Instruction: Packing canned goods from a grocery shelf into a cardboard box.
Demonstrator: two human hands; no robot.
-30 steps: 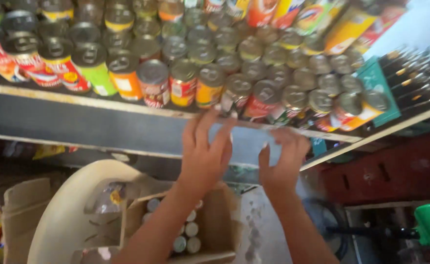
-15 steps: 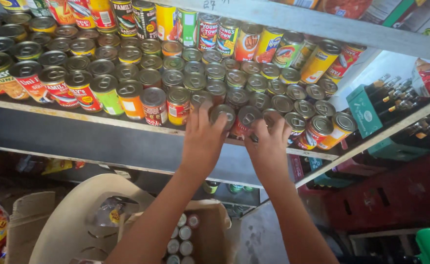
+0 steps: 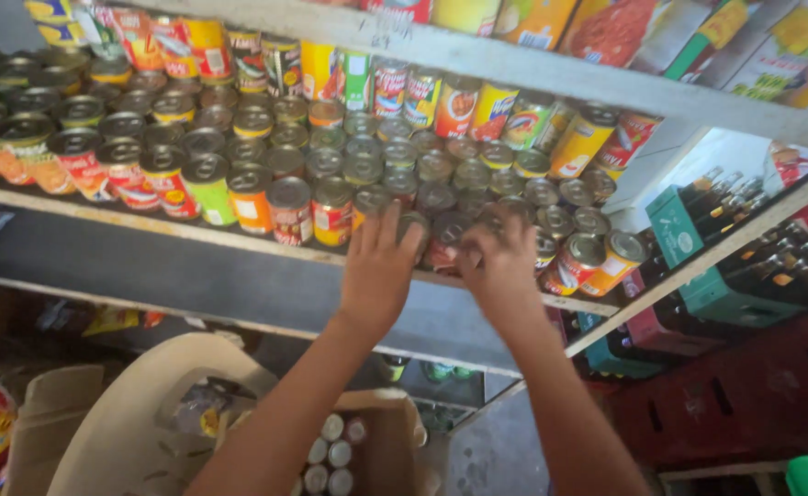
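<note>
The left hand (image 3: 381, 262) and the right hand (image 3: 499, 257) are both reaching up to the shelf (image 3: 239, 241), fingers spread around cans (image 3: 432, 234) standing at its front edge; a firm grip cannot be told. A cardboard box (image 3: 395, 441) is sitting below.

Head camera, close, angled up at shelf (image 3: 239, 241).

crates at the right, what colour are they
Dark red crates, stacked below the shelf; the head view shows them.
</note>
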